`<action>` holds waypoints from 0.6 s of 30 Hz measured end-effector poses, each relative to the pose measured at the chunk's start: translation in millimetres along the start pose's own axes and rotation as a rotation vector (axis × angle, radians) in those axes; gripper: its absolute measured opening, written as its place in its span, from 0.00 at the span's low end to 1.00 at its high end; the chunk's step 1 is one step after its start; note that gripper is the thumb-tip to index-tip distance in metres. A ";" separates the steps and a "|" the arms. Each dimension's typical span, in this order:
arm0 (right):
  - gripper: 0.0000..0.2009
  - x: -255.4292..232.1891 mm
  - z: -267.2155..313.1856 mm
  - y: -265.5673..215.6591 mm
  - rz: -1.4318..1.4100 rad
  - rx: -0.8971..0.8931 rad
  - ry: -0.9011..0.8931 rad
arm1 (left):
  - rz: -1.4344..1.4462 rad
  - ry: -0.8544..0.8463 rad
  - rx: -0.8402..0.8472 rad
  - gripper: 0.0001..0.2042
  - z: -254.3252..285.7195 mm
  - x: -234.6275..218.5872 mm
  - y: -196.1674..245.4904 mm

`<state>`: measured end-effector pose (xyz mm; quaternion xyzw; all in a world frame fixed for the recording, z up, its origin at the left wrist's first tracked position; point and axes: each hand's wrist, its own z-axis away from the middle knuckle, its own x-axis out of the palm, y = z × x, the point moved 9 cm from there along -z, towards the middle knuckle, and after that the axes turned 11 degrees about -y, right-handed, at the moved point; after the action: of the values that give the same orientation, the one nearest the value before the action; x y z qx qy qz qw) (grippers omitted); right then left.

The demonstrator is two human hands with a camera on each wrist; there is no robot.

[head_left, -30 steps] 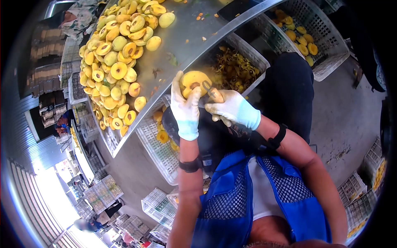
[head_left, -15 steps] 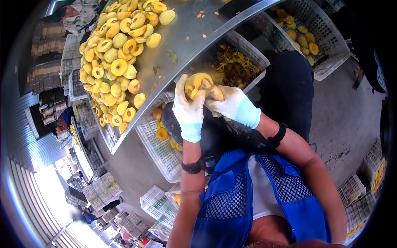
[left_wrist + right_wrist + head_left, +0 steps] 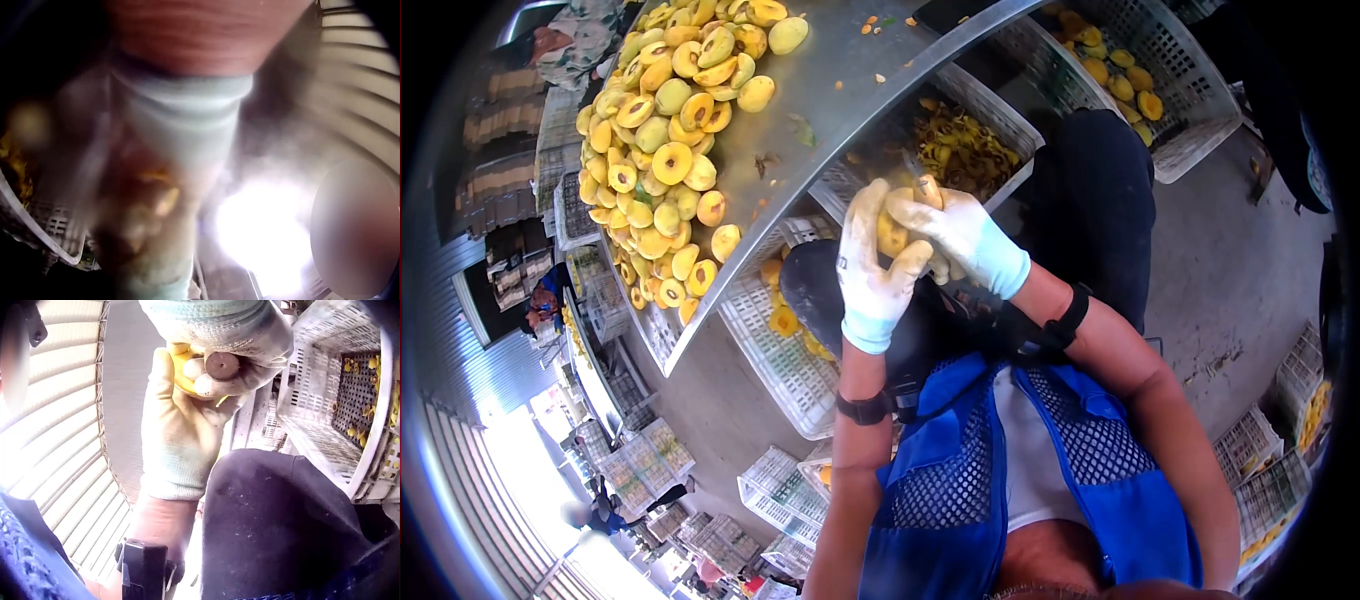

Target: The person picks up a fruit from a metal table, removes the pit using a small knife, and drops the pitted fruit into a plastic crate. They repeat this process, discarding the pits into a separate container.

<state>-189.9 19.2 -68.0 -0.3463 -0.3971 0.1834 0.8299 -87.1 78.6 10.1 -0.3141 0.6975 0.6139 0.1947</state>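
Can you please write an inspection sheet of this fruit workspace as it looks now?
Surface: slanted shiny metal table, some scraps on it.
Job's things: yellow halved fruit in both hands; wooden-handled tool in the right hand.
Clutter: heap of yellow-green halved fruits; white plastic crate of peels; white crate of fruit pieces.
Grippers: left hand and right hand, white gloves, both grip.
Cables: nothing seen.
Surroundings: stacked white crates, concrete floor.
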 end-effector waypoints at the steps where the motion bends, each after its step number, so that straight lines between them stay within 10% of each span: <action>1: 0.22 0.3 -1.0 3.9 -0.044 0.012 0.006 | 0.030 0.011 0.009 0.38 1.4 4.4 -4.2; 10: 0.17 5.7 -1.4 4.0 -0.155 -0.086 -0.092 | 0.265 0.148 -0.009 0.43 4.3 10.1 -13.1; 18: 0.11 19.1 7.6 -17.6 0.371 -0.250 -0.023 | 0.935 0.316 -0.090 0.38 8.1 -3.3 -49.5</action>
<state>-183.6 21.3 -41.8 -0.5115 -0.3558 0.2860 0.7280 -52.1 84.8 -25.4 -0.0648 0.7577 0.6097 -0.2235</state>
